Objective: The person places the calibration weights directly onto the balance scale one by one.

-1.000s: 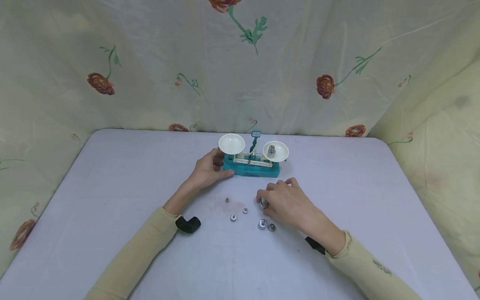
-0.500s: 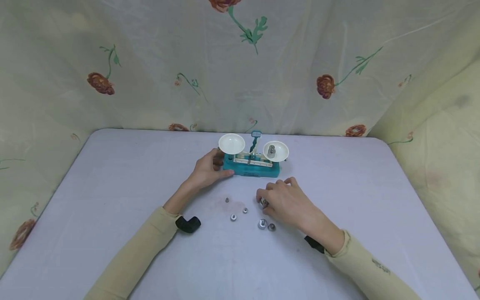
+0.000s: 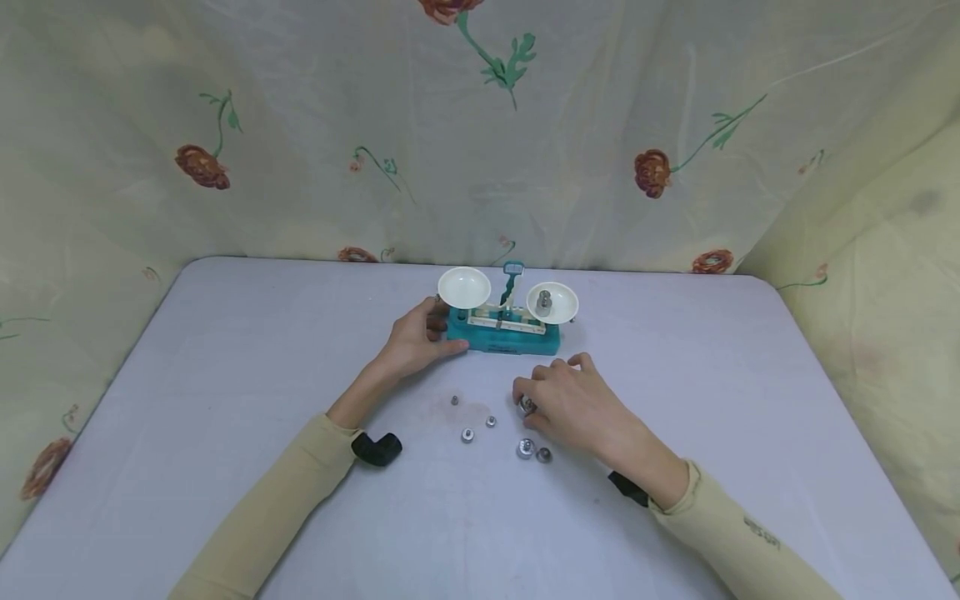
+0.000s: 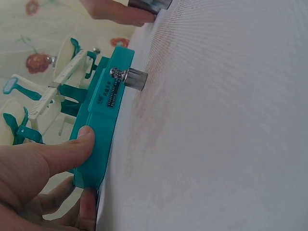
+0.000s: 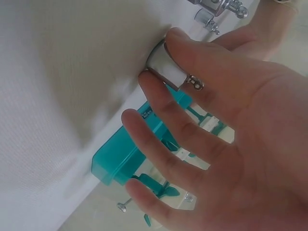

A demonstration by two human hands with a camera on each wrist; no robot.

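A teal balance scale [image 3: 504,340] with two white pans stands at the back middle of the table. My left hand [image 3: 411,342] grips the left end of its base [image 4: 103,113], thumb on the front and fingers behind. In front of the scale, my right hand [image 3: 576,407] pinches a shiny metal weight [image 5: 166,65] between thumb and index finger, low over the table; the other fingers spread apart. Another metal weight [image 3: 543,302] stands on the right pan [image 3: 562,307]. The left pan [image 3: 463,287] bears nothing visible.
Several smaller knobbed weights stand on the table before the scale: a larger one [image 3: 526,448], a darker one [image 3: 543,455] beside it, and smaller ones such as this weight [image 3: 468,435] further left. A floral curtain [image 3: 585,167] hangs behind the white table [image 3: 262,333].
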